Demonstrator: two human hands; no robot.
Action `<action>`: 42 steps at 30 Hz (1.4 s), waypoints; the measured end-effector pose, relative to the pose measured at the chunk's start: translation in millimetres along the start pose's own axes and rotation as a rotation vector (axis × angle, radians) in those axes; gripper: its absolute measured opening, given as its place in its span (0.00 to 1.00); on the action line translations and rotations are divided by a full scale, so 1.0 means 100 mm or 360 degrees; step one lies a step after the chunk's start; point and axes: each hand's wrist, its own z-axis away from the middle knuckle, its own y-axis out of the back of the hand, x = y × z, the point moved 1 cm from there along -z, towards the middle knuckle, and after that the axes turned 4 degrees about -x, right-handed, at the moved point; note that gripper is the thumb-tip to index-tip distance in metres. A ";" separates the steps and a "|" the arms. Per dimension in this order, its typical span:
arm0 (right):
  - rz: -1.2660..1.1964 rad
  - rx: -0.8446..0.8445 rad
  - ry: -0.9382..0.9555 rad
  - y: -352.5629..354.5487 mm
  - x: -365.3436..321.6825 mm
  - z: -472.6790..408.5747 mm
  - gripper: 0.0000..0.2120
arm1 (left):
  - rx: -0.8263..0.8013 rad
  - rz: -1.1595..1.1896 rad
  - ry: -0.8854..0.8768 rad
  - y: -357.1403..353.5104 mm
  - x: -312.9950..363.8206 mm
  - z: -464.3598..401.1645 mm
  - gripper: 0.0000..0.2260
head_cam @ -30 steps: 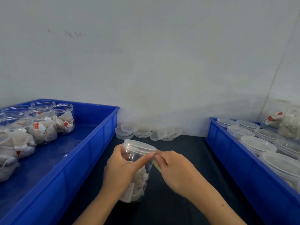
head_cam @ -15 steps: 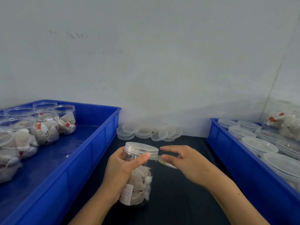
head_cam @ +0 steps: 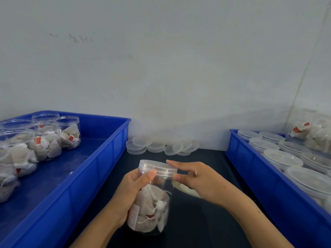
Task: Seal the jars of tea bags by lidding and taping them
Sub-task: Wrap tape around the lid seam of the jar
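The lidded jar [head_cam: 152, 199] stands at about 6 o'clock on the dark table top [head_cam: 200, 221], between the two crates. It is clear thin-walled plastic, part filled with tea bags [head_cam: 152, 208], so I judge it light, fairly stiff but liable to flex if squeezed, and smooth enough to slip. The left hand [head_cam: 129, 197] grips its body, fingers curled round the far side and the thumb laid on the lid's [head_cam: 157, 168] rim. That is the sensible hold: low on the wall, leaving the seam free. The right hand [head_cam: 198, 179] touches the lid edge at 3 o'clock with forefinger and thumb. A pale strip, probably tape [head_cam: 186, 189], shows under the palm; whether the fingers pinch it I cannot tell. Tape is thin and clings to itself, so it wants tension while it is laid on the seam.

At 9 o'clock a blue crate [head_cam: 114, 144] holds open jars [head_cam: 44, 138] of tea bags. At 3 o'clock a second blue crate [head_cam: 250, 169] holds lidded jars [head_cam: 283, 157]. At 12 o'clock loose lids [head_cam: 161, 145] lie piled against a plain white wall [head_cam: 161, 68].
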 end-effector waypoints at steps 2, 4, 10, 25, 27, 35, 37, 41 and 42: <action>0.0056 0.0051 -0.0016 -0.02 -0.03 0.01 0.17 | 0.0027 -0.0102 -0.0013 -0.03 0.02 0.00 0.26; 0.0102 0.0124 -0.0048 -0.04 -0.06 0.02 0.15 | 0.0190 -0.0300 -0.0097 -0.05 0.01 -0.01 0.26; 0.0305 0.0277 -0.0151 -0.17 -0.17 0.06 0.18 | 0.0742 -0.1062 -0.0241 -0.25 0.07 0.03 0.24; 0.0058 -0.0027 -0.0171 -0.06 -0.26 0.15 0.25 | 0.0478 -0.0225 -0.0014 0.05 0.15 0.01 0.28; 0.0099 -0.0036 -0.0177 -0.04 -0.22 0.14 0.23 | 0.0480 -0.0182 0.0023 0.05 0.14 0.01 0.28; 0.0247 0.0004 -0.0121 -0.01 -0.04 0.07 0.16 | 0.0223 0.0041 0.0125 0.02 0.09 -0.01 0.32; 0.0163 -0.0029 -0.0074 -0.03 -0.01 0.04 0.16 | 0.0154 0.0060 0.0122 0.03 0.08 0.00 0.34; 0.0037 -0.0076 -0.0031 -0.08 0.00 0.01 0.15 | 0.0121 0.0180 0.0092 0.03 0.05 0.00 0.37; 0.0029 -0.0079 -0.0021 -0.09 0.00 0.00 0.16 | 0.0141 0.0208 0.0085 0.03 0.04 -0.01 0.39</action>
